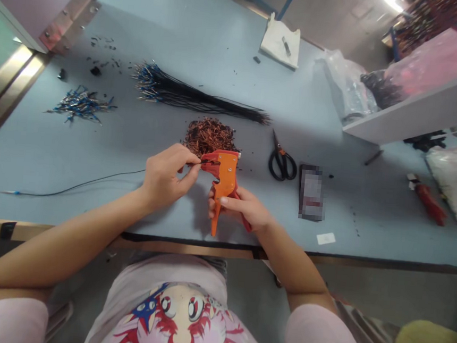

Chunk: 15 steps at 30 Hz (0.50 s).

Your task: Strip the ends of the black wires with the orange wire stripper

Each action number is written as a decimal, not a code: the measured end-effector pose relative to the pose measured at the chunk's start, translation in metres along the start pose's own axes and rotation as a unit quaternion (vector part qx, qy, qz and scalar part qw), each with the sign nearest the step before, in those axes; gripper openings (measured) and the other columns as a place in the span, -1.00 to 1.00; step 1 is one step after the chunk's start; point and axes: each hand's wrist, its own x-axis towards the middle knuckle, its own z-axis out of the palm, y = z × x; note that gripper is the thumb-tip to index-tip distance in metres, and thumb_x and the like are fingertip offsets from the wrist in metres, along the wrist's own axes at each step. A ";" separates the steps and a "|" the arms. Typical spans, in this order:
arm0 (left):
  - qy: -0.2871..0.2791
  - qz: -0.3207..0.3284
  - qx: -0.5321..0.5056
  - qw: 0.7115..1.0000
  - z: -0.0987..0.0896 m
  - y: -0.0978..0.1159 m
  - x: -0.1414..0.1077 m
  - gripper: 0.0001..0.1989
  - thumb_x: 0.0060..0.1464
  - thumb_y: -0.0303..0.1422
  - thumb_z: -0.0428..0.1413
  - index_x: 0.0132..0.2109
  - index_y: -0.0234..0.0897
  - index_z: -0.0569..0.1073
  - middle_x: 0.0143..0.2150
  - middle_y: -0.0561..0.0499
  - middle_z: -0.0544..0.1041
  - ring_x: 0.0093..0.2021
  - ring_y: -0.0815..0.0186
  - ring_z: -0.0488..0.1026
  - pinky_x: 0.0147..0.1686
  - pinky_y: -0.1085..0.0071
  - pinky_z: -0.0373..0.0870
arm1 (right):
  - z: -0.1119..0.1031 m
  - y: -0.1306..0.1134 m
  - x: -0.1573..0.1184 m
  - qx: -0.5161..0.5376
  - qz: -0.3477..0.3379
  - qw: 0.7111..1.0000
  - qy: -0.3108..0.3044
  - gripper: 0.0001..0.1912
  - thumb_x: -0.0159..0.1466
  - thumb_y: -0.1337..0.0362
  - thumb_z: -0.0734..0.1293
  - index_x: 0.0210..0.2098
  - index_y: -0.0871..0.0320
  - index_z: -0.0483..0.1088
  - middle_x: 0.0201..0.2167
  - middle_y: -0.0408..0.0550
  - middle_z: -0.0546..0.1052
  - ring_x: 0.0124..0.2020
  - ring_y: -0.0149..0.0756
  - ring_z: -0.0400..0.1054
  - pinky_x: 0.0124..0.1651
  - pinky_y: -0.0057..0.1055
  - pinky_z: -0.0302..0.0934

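A black wire [79, 182] is pinched between thumb and forefinger of the left hand [168, 174] at the jaws of an orange stripper [226, 174] gripped in the right hand [249, 209].

**Head camera: wide view, forward and down**

The camera is looking from the wearer's own head, facing forward and steeply down at a flat, pale-blue worktop [147, 137]. The bare left hand [168, 174] and bare right hand [251, 210] are showing at close range near mid-frame. The pink, cartoon-printed fabric shirt [179, 316] is filling the lower centre. The field is reaching wide, taking in a flat, pale-grey panel [422, 105] at upper right.
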 end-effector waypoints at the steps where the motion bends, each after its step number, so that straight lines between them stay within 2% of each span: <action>1: -0.002 0.002 0.001 1.000 0.000 0.000 0.000 -0.92 0.17 -0.52 0.14 -0.26 -0.26 0.45 -0.39 0.09 0.49 -0.43 0.42 0.31 -0.38 0.46 0.27 | 0.000 0.000 0.000 0.000 -0.001 1.000 -0.004 -0.55 0.11 0.11 0.59 -0.16 0.24 0.46 -0.36 -0.09 0.57 -0.36 -0.31 0.53 -0.22 -0.34 0.44; 15: -0.016 0.003 0.010 1.000 0.001 0.000 -0.001 -0.91 0.15 -0.52 0.10 -0.28 -0.25 0.45 -0.38 0.08 0.50 -0.45 0.42 0.33 -0.40 0.47 0.28 | -0.003 0.000 -0.002 -0.016 -0.004 1.000 -0.007 -0.56 0.13 0.12 0.59 -0.14 0.24 0.44 -0.35 -0.09 0.56 -0.34 -0.31 0.54 -0.21 -0.34 0.46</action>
